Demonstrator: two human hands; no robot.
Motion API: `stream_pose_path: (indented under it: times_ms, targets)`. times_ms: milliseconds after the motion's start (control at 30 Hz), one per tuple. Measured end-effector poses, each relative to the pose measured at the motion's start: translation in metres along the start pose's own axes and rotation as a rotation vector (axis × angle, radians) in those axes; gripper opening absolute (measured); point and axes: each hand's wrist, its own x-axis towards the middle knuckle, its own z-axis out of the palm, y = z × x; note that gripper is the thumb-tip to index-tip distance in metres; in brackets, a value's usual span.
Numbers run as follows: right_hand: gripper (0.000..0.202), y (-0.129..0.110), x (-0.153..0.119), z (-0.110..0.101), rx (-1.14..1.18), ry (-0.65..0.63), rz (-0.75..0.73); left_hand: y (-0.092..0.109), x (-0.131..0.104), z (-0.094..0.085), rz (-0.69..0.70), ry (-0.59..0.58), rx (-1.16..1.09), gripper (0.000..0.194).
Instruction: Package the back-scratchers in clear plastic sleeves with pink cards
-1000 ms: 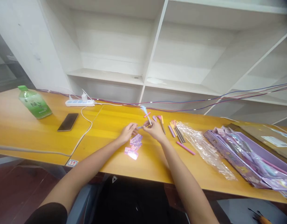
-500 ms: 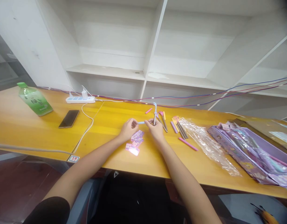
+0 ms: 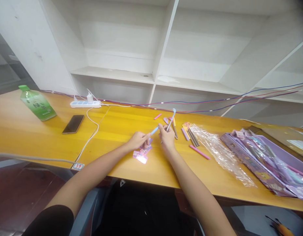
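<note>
My left hand [image 3: 139,140] is closed on one end of a light blue tube [image 3: 154,130], just above the table. Upright in my right hand [image 3: 167,137] is a back scratcher with a metal shaft [image 3: 169,125] and a blue claw-like head [image 3: 174,112]. The tube's other end reaches the fingertips of my right hand; whether they touch it I cannot tell. Pink and purple cards [image 3: 140,156] lie below my left hand, partly hidden by it. Just beyond my right hand lie more back scratchers [image 3: 175,130] with purple, pink and yellow parts.
Right of my hands lie scratchers with yellow and pink heads [image 3: 186,125], a purple tube [image 3: 184,134], a pink tube [image 3: 200,152], clear plastic wrap [image 3: 221,155] and a purple box [image 3: 254,170]. Leftward are a phone [image 3: 73,124], a power strip [image 3: 85,104] and a green bottle [image 3: 38,104].
The blue tube has gone from nearly level to slanting up toward my right hand. My left hand has dropped slightly over the cards. The scratcher's blue head has tilted to the right.
</note>
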Motion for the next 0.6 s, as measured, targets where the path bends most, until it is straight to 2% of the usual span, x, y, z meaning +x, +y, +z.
stream_pose_path:
  times_ms: [133,300,400,467,600]
  targets:
    - [0.061,-0.001,0.001,-0.001,0.089,-0.007,-0.008,-0.002,0.001,0.002,-0.009,-0.030,-0.047,0.067]
    - [0.060,0.001,0.000,-0.001,0.074,-0.016,-0.007,-0.006,0.008,0.001,0.068,0.127,-0.117,0.048]
    - [0.060,0.007,-0.003,0.002,0.002,-0.029,-0.012,-0.010,0.015,-0.001,0.029,0.165,-0.213,0.045]
    - [0.059,0.012,-0.006,0.004,-0.073,-0.068,-0.022,-0.012,0.017,-0.002,0.009,0.196,-0.293,0.048]
    - [0.053,0.019,-0.010,0.008,-0.207,-0.218,-0.055,-0.009,0.018,-0.005,0.086,0.326,-0.390,0.054]
